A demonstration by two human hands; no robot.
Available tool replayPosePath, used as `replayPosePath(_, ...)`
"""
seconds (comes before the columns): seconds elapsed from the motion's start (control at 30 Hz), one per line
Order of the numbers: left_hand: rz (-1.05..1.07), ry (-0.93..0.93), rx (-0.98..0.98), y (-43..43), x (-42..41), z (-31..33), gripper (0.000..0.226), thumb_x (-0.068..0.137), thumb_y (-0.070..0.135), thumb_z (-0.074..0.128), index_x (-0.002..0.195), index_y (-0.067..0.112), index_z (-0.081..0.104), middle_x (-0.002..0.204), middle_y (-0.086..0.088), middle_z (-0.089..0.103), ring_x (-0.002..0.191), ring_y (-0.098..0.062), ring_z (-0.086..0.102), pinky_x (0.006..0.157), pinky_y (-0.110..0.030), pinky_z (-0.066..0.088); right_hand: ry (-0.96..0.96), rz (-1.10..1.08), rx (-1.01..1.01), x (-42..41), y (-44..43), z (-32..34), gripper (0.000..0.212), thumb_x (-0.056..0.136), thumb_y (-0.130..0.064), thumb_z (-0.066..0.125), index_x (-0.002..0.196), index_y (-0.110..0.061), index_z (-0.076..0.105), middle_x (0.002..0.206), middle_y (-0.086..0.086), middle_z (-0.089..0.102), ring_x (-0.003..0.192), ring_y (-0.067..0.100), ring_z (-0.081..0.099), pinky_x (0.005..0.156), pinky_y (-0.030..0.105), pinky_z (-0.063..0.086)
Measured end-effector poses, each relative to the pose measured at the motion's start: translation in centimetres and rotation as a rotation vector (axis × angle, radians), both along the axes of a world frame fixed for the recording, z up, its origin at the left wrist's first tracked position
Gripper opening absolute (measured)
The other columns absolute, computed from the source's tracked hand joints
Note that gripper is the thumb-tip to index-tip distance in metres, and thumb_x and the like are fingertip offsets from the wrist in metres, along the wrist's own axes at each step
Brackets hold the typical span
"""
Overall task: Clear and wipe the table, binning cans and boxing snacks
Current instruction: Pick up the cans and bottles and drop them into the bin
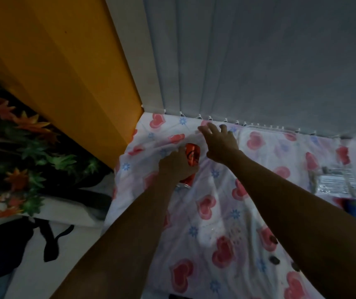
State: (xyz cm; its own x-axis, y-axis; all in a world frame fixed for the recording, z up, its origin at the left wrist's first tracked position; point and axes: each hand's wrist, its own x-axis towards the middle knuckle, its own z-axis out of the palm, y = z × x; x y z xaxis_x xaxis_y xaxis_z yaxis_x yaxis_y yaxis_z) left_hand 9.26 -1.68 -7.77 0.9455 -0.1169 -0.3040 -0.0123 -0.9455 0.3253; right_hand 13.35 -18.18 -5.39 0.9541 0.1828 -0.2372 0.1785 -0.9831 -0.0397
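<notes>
— At the centre of the frame, what's your left hand (178,164) doing?
— Wrapped round the orange can (191,161), lifting it for the bin.
— And the right hand (220,140)?
— Fingers spread, holding nothing, pressing the heart-print tablecloth (226,212) flat.

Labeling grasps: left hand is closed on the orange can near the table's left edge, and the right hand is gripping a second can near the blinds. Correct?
Not quite. In the head view the right hand grips nothing: its fingers are spread open over the heart-print tablecloth near the blinds, with no second can visible. The left hand is closed on the orange can near the table's left edge.
</notes>
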Motion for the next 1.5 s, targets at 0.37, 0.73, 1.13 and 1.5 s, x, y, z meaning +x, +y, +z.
replayPosePath(0.37, 0.100, 0.159, -0.069, 0.1, -0.7, 1.5, 0.087, 0.084, 0.060, 0.068, 0.147, 0.010, 0.034, 0.136, -0.015, 0.056, 0.123, -0.034, 0.058, 0.101, -0.043, 0.049, -0.031, -0.019, -0.008, -1.8, -1.2, 0.3, 0.081, 0.081, -0.038, 0.080, 0.148, -0.024, 0.036, 0.150, 0.010, 0.046, 0.134, 0.041, 0.042, 0.108, 0.058, 0.038)
replayPosePath(0.73, 0.140, 0.090, -0.043, -1.7, -15.4, 8.6, 0.088, 0.076, 0.063, 0.072, 0.141, 0.013, 0.040, 0.126, -0.015, 0.061, 0.109, -0.034, 0.064, 0.093, -0.046, 0.055, -0.091, -0.111, 0.019, -18.4, -6.2, 7.0, 0.078, 0.082, -0.050, 0.074, 0.144, -0.022, 0.036, 0.134, 0.012, 0.056, 0.121, 0.040, 0.053, 0.098, 0.052, 0.047)
replayPosePath(1.13, 0.052, 0.164, -0.029, -7.6, -36.9, 9.7, 0.087, 0.077, 0.064, 0.070, 0.142, 0.015, 0.040, 0.129, -0.015, 0.061, 0.112, -0.035, 0.063, 0.093, -0.043, 0.054, 0.023, -0.262, 0.166, -42.9, -12.6, 8.5, 0.082, 0.082, -0.057, 0.071, 0.145, -0.020, 0.035, 0.131, 0.013, 0.057, 0.116, 0.035, 0.058, 0.090, 0.047, 0.053)
replayPosePath(1.5, -0.043, 0.334, -0.005, -8.9, -45.4, 2.6, 0.081, 0.073, 0.065, 0.072, 0.131, 0.012, 0.050, 0.123, -0.013, 0.062, 0.110, -0.032, 0.063, 0.095, -0.044, 0.053, 0.204, -0.395, 0.265, -53.4, -12.6, 1.0, 0.082, 0.082, -0.067, 0.065, 0.140, -0.016, 0.037, 0.119, 0.010, 0.062, 0.104, 0.029, 0.063, 0.081, 0.040, 0.052)
